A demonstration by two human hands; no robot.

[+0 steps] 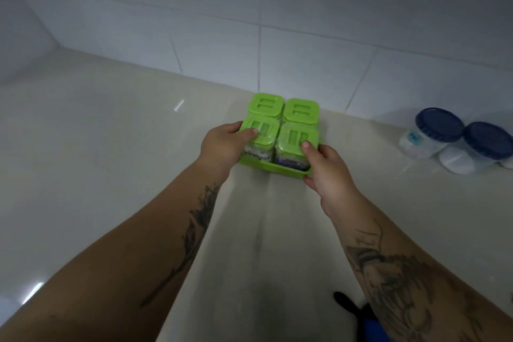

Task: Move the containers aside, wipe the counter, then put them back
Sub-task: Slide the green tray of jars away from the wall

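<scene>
Fig. Two-handed shift of a jar set. A green tray (273, 172) holding four green-lidded jars (301, 111), packed two by two, is on the pale counter (111, 147) close to the tiled wall (249, 8). The person's L hand (222, 144) grasps the tray's left side, thumb pressed on the near-left lid. The R hand (330, 166) grasps the near-right corner, fingers curled round the rim, thumb on the near-right lid. Two blue-lidded jars (440, 125) sit touching each other well to the right, apart from the tray. Whether the tray's base is on the counter or just off it cannot be made out from this angle.

Judged step: moving the whole set as one unit, not jar by jar.

Technique notes:
- Keep the tray level. Its rim is low, so a tilt would likely tip the tall jars.
- Thumbs steady the near pair only. The far pair is unheld, so go slowly, w/o jerks.
- Lift rather than drag, esp. over a glossy top.
- Set down flat, clear of the blue pair, then let go w/ both hands together.
</scene>
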